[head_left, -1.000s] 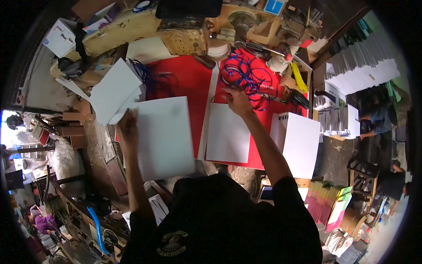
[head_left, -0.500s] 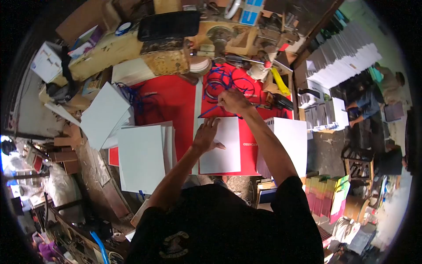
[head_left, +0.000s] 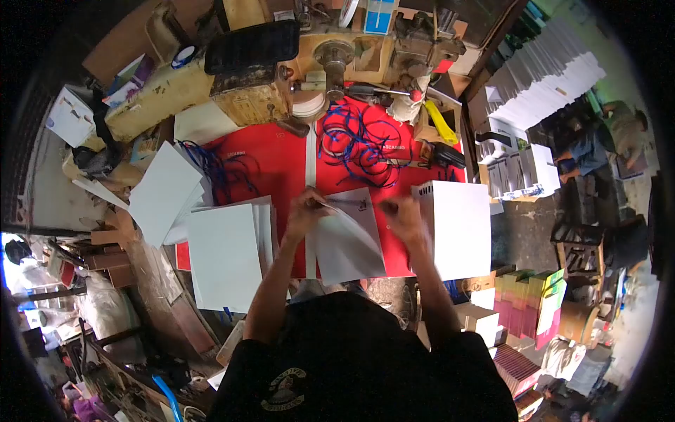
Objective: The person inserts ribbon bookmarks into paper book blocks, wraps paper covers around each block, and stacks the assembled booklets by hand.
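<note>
My left hand point(head_left: 304, 213) is closed on the upper left edge of a white sheet of paper point(head_left: 346, 250), which it lifts into a curve. Beneath the raised edge lies a page with a small dark print point(head_left: 363, 205). To the right of the paper, my right hand point(head_left: 406, 224) hangs over the red surface point(head_left: 285, 172); motion blurs its fingers, so their hold cannot be made out. Beyond both hands, loose blue cords point(head_left: 358, 144) lie in a tangle. A white stack point(head_left: 460, 228) stands right of my right hand, and another white stack point(head_left: 225, 257) is left of my left hand.
More blue cords point(head_left: 218, 165) lie beside tilted white sheets point(head_left: 165, 190) at the left. A yellow-handled tool point(head_left: 440, 122) and a metal-and-wood apparatus point(head_left: 334, 60) stand at the back. Piled white booklets point(head_left: 548, 81) fill the right, with a person point(head_left: 590, 151) beyond.
My right hand has come back from the cords toward me, beside the paper. My left hand, earlier flat on the paper, now grips its edge and has lifted it.
</note>
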`<state>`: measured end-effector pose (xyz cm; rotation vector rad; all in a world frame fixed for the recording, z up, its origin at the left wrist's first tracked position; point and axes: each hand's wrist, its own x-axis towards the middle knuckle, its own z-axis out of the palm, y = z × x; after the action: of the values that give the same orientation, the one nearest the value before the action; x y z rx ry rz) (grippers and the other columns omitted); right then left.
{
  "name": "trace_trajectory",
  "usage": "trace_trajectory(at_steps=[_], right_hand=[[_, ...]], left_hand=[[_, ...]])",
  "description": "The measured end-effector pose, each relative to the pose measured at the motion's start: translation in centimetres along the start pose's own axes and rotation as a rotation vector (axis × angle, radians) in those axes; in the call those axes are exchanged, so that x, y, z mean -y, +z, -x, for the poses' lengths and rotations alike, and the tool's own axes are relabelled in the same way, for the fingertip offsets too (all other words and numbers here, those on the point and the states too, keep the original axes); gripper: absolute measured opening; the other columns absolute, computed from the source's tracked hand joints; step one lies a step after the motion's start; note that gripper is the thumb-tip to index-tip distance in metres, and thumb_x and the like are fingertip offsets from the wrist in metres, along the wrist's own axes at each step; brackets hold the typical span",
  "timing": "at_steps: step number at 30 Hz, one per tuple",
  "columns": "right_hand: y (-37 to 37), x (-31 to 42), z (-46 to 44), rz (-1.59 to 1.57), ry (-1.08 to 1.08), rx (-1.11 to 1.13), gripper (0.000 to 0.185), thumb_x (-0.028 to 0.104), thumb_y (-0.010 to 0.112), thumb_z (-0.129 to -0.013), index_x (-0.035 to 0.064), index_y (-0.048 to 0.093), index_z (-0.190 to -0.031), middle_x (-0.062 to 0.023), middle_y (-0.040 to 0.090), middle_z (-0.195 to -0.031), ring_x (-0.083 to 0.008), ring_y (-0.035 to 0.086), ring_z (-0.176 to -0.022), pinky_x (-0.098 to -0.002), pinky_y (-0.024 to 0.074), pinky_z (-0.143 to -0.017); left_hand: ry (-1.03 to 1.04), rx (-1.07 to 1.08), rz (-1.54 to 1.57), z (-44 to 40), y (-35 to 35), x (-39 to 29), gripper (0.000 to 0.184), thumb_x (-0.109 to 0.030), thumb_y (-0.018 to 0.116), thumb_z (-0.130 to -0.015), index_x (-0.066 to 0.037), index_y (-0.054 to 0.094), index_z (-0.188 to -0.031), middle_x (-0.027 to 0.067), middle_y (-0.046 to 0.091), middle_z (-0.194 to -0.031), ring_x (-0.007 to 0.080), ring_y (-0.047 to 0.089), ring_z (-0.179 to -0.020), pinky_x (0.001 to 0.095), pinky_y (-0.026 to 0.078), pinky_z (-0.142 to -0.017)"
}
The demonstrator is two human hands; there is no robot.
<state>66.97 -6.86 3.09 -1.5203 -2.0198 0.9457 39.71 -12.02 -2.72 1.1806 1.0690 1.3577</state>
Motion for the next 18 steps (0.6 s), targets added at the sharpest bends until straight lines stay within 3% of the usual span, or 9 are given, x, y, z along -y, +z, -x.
trace_trajectory(at_steps=[4, 5, 7, 8, 10, 11, 13, 15, 18], right_hand=[[4.3, -1.9, 11.5, -0.191, 0.184, 0.063, 0.013, 0.016, 0.074, -0.082, 0.0055, 0.075, -0.091, -0.0092, 0.074, -0.08, -0.0141, 0.069, -0.066, -0.0316, 0.0539, -0.065], [4.3, -0.7, 13.4, -0.582, 0.521, 0.296, 0.019, 0.021, 0.076, -0.082, 0.0059, 0.075, -0.094, -0.0124, 0.074, -0.083, -0.0165, 0.07, -0.069, -0.0335, 0.0546, -0.064], [5.9, 0.2, 16.1, -0.236, 0.304, 0.182, 0.023, 0.024, 0.076, -0.082, 0.006, 0.075, -0.096, -0.0121, 0.073, -0.082, -0.0176, 0.07, -0.07, -0.0333, 0.0547, -0.064], [6.4, 0.3, 17.3, -0.121, 0.241, 0.147, 0.024, 0.025, 0.076, -0.082, 0.0061, 0.075, -0.097, -0.012, 0.073, -0.081, -0.018, 0.07, -0.071, -0.0332, 0.0547, -0.064], [6.7, -0.4, 17.8, -0.326, 0.378, 0.561, 0.023, 0.026, 0.075, -0.082, 0.0052, 0.074, -0.093, -0.011, 0.073, -0.08, -0.0217, 0.071, -0.074, -0.0348, 0.0549, -0.067], [6.3, -1.3, 18.0, -0.326, 0.382, 0.571, 0.023, 0.026, 0.075, -0.082, 0.0052, 0.074, -0.093, -0.011, 0.073, -0.08, -0.0217, 0.071, -0.074, -0.0348, 0.0549, -0.067], [4.9, -3.1, 17.5, -0.211, 0.217, 0.417, 0.02, 0.022, 0.073, -0.084, 0.003, 0.071, -0.089, -0.0108, 0.072, -0.08, -0.0236, 0.07, -0.08, -0.0374, 0.0543, -0.075], [2.6, 0.0, 15.4, -0.352, 0.147, -0.003, 0.027, 0.021, 0.074, -0.084, 0.0027, 0.066, -0.103, -0.0155, 0.071, -0.092, -0.028, 0.069, -0.086, -0.0412, 0.0533, -0.079], [4.0, -0.4, 12.4, -0.129, 0.03, -0.182, 0.056, 0.015, 0.074, -0.085, 0.003, 0.048, -0.132, -0.0214, 0.064, -0.118, -0.0329, 0.064, -0.106, -0.0418, 0.0513, -0.088]], left_hand=[[-0.052, -0.12, 0.229, -0.1, -2.2, 2.6, 0.026, -0.008, 0.081, -0.075, -0.006, 0.061, -0.091, 0.0023, 0.057, -0.095, 0.011, 0.052, -0.09, 0.0353, 0.048, -0.082], [-0.097, -0.157, 0.249, -0.2, -2.0, 2.6, 0.026, -0.01, 0.08, -0.076, -0.006, 0.062, -0.092, 0.0029, 0.058, -0.097, 0.0119, 0.052, -0.093, 0.0346, 0.047, -0.085], [-0.172, -0.201, 0.271, 0.1, -0.4, 1.4, 0.026, -0.012, 0.08, -0.076, -0.005, 0.063, -0.094, 0.0035, 0.058, -0.1, 0.0129, 0.053, -0.096, 0.034, 0.046, -0.088], [-0.142, -0.16, 0.015, -0.2, 1.3, -1.4, 0.034, -0.014, 0.08, -0.076, -0.005, 0.062, -0.103, 0.0068, 0.059, -0.104, 0.0168, 0.054, -0.1, 0.0348, 0.045, -0.091], [-0.127, -0.117, -0.24, 1.2, 3.2, -2.7, 0.044, -0.016, 0.08, -0.076, -0.004, 0.061, -0.113, 0.01, 0.06, -0.108, 0.0207, 0.055, -0.103, 0.0356, 0.044, -0.095], [-0.054, -0.191, -0.547, 2.5, 3.7, -2.9, 0.056, -0.019, 0.081, -0.076, -0.003, 0.054, -0.122, 0.0142, 0.059, -0.112, 0.025, 0.056, -0.107, 0.0373, 0.044, -0.096], [0.021, -0.274, -0.866, 5.4, 4.8, -2.4, 0.069, -0.022, 0.082, -0.075, -0.002, 0.048, -0.132, 0.0184, 0.059, -0.117, 0.0294, 0.056, -0.111, 0.0391, 0.045, -0.097], [-0.143, -0.307, -0.69, 9.5, 5.7, -0.1, 0.081, -0.026, 0.083, -0.076, 0.002, 0.038, -0.137, 0.0245, 0.057, -0.119, 0.0357, 0.056, -0.113, 0.042, 0.046, -0.096], [-0.144, -0.469, -0.502, 11.0, 8.6, 0.2, 0.071, -0.027, 0.081, -0.077, 0.004, 0.044, -0.129, 0.0225, 0.062, -0.111, 0.0372, 0.062, -0.101, 0.0419, 0.051, -0.086]])
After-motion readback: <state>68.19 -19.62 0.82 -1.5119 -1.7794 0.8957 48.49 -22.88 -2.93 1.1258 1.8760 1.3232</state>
